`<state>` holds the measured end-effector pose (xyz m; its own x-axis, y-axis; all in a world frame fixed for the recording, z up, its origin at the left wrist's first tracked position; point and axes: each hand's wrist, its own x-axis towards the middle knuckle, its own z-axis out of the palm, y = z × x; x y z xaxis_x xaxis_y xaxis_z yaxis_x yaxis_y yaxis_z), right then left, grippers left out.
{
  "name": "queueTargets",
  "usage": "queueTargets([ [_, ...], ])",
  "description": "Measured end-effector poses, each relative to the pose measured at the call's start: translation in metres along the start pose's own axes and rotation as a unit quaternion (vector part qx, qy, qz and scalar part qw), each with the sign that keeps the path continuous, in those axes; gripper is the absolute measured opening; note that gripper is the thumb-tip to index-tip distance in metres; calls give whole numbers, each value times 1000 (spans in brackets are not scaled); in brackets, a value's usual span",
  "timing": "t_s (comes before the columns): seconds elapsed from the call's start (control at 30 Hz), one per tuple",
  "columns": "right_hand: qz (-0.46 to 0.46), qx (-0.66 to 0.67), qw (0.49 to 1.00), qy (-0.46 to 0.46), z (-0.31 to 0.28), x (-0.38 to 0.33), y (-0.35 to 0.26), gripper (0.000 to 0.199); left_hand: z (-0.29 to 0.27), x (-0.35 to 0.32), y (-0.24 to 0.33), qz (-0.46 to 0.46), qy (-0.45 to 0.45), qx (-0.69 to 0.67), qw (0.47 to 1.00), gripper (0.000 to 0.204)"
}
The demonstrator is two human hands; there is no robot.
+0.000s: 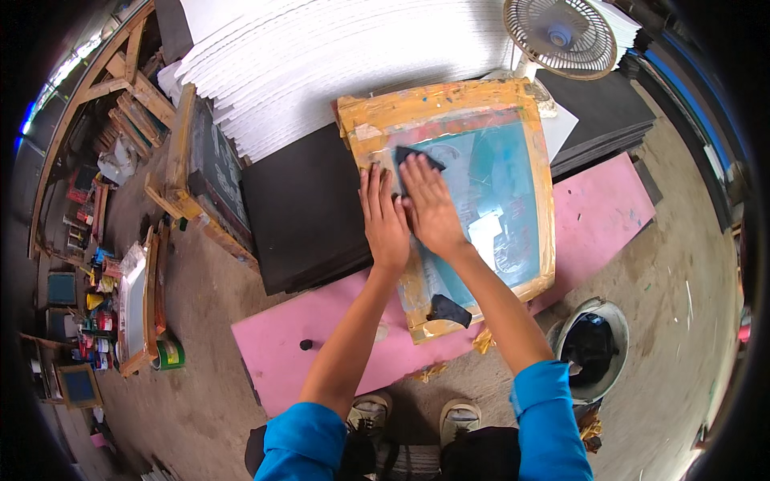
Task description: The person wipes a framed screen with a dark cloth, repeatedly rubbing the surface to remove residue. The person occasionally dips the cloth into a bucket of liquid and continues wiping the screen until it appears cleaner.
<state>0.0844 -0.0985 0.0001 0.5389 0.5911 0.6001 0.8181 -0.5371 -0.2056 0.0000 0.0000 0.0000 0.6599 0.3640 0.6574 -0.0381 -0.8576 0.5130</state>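
A screen-printing frame (377,301) with tape-covered wooden edges and a teal mesh (497,176) lies tilted in front of me. My left hand (383,216) lies flat along its left edge, fingers stretched out and holding nothing. Right beside it, my right hand (433,204) has its fingers outstretched, pressing on a folded black cloth (409,152) near the mesh's upper left. The cloth is partly hidden beneath those fingers. Another black piece (449,310), perhaps cloth too, rests at the frame's near edge.
Pink sheet (313,333) lies beneath the frame, with a small black cap (305,345) on it. Black sheets (297,216) are stacked left, white sheets (321,56) behind. A fan (559,36) stands at the back right, a bucket (622,353) near right. Another frame (212,160) leans left.
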Motion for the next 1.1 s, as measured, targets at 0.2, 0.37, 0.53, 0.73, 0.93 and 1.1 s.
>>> queueTargets([
  [0.2, 128, -65, 985, 100, -11, 16, 31, 53, 9, 3, 11, -7, 13, -10, 1000, 43],
  [0.37, 22, 52, 998, 40, 0, 0, 0, 50, 1, 0, 0, 8, 16, 4, 1000, 43],
  [0.53, 85, 15, 992, 97, 0, 6, 16, 51, 5, -5, 5, -8, -8, 4, 1000, 44],
  [0.73, 82, -96, 991, 36, -16, 13, 33, 58, 2, 0, 5, 0, -5, 19, 1000, 43],
  [0.93, 76, 12, 996, -48, -6, -49, -30, 66, -2, 1, -3, 19, -4, 57, 998, 43],
  [1.1, -34, 55, 993, -101, -19, -89, 7, 68, 3, -1, 5, 51, -3, 79, 996, 45],
])
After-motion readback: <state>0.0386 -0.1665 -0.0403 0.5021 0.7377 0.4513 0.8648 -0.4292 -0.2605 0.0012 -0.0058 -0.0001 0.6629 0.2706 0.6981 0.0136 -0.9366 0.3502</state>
